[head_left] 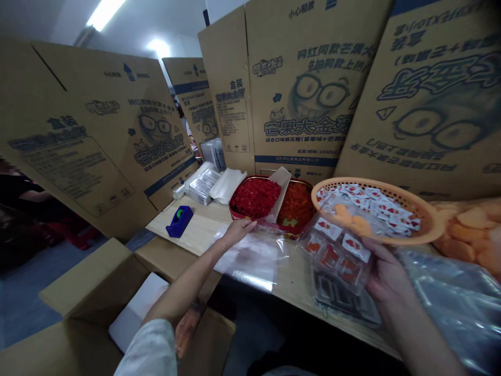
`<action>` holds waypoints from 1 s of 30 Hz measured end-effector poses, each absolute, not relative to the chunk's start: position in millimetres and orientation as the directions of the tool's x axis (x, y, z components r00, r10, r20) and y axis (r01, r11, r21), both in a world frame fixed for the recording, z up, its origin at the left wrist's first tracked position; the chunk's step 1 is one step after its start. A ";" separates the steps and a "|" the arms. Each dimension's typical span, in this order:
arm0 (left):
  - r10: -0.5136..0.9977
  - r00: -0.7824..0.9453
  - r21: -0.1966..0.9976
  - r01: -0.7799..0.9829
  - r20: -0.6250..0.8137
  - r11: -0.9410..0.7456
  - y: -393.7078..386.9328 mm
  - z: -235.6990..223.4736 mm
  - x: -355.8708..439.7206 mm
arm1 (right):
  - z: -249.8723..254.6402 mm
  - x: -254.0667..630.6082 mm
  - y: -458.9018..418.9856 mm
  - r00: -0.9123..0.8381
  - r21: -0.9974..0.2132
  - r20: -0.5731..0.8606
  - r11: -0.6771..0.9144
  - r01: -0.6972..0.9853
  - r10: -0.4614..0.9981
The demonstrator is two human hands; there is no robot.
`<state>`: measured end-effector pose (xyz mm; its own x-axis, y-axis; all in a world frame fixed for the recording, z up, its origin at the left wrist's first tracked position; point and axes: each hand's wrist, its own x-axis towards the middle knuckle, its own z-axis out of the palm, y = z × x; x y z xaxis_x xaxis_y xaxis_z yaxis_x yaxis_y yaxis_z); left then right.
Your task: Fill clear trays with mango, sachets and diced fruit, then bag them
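In my right hand [385,271] is a clear plastic tray [336,253]. Its compartments hold orange pieces, small white printed packets and red bits. Other clear trays [344,297] lie on the table below it. My left hand [238,231] reaches over a stack of clear plastic bags [248,261], its fingers pinched at the top edge of the film. Just beyond stands a tin of red packets [256,197], with orange-red ones [295,201] in its right half and a white divider [282,190] between them.
An orange basket [432,222] of white printed packets stands at the back right, beside bagged orange pieces [469,230]. A blue tape dispenser [180,221] and stacked silvery trays [203,185] are at the left. Tall cartons [305,94] wall the back; an open carton [90,277] stands below.
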<state>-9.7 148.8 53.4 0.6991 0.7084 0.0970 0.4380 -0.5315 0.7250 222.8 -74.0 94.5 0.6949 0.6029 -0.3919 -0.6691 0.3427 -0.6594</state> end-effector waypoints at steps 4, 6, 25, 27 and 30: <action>0.735 0.667 0.741 0.431 0.123 -0.515 141.5 69.1 -8.9 | 112.3 220.2 -64.7 0.750 -0.582 -0.413 0.484 -0.654 0.517; 0.753 0.641 0.748 0.427 0.147 -0.509 136.6 76.3 -9.2 | 117.6 220.3 -59.3 0.797 -0.574 -0.347 0.560 -0.597 0.494; 0.783 0.569 0.967 0.195 -0.250 0.167 76.9 115.8 0.4 | 147.3 216.9 -6.4 0.809 -0.479 -0.056 0.696 -0.536 0.585; 0.769 0.572 0.958 0.199 -0.285 0.207 73.8 115.0 -0.3 | 142.7 215.8 0.6 0.798 -0.478 -0.003 0.700 -0.530 0.602; 0.738 0.592 0.946 0.197 -0.323 0.256 70.2 115.6 -2.6 | 135.6 212.8 4.4 0.781 -0.496 0.063 0.698 -0.516 0.622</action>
<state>-2.6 70.2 115.6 0.5920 0.7384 -0.3230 0.1970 0.2560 0.9464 212.8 4.4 135.6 0.7807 0.6217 0.0633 -0.5160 0.6985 -0.4959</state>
